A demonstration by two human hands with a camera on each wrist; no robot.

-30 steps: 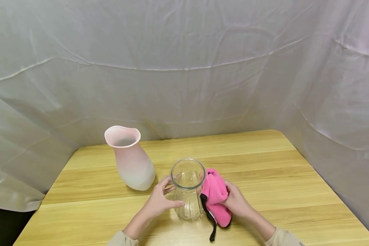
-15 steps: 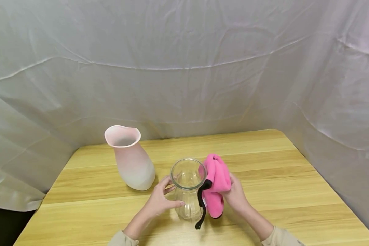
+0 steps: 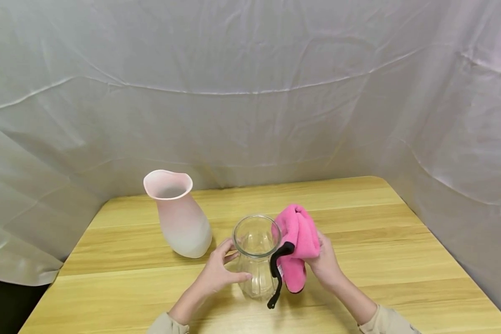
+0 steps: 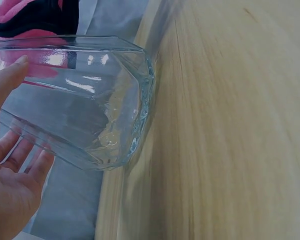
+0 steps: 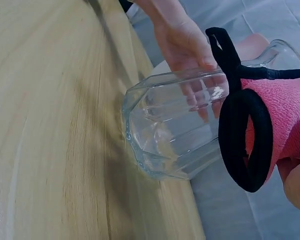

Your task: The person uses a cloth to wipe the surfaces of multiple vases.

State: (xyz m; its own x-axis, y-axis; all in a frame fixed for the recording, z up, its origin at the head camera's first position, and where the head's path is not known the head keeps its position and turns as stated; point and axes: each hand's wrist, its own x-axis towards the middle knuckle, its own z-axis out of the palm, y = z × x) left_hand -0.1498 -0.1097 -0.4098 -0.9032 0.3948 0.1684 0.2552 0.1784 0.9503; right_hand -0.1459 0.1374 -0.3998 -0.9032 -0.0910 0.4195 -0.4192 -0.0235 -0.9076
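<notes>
A clear glass vase (image 3: 256, 273) stands upright on the table with its round mouth facing up. My left hand (image 3: 218, 273) holds it from the left, thumb on the near side and fingers round the far side. In the left wrist view, the thumb of the left hand (image 4: 15, 185) lies against the glass. My right hand (image 3: 325, 262) grips a bunched pink cloth (image 3: 302, 236) with black edging and a hanging black loop. The cloth is at the vase's right side, near the rim. Most of the right hand's fingers are hidden behind the cloth.
A pink-to-white vase (image 3: 183, 227) with a wavy rim stands at the left of the wooden table (image 3: 392, 269). Grey fabric (image 3: 250, 130) hangs behind the table and along its sides.
My right hand has raised the pink cloth from low beside the glass vase to near its rim, then shifted slightly right. The left hand and both vases have stayed in place.
</notes>
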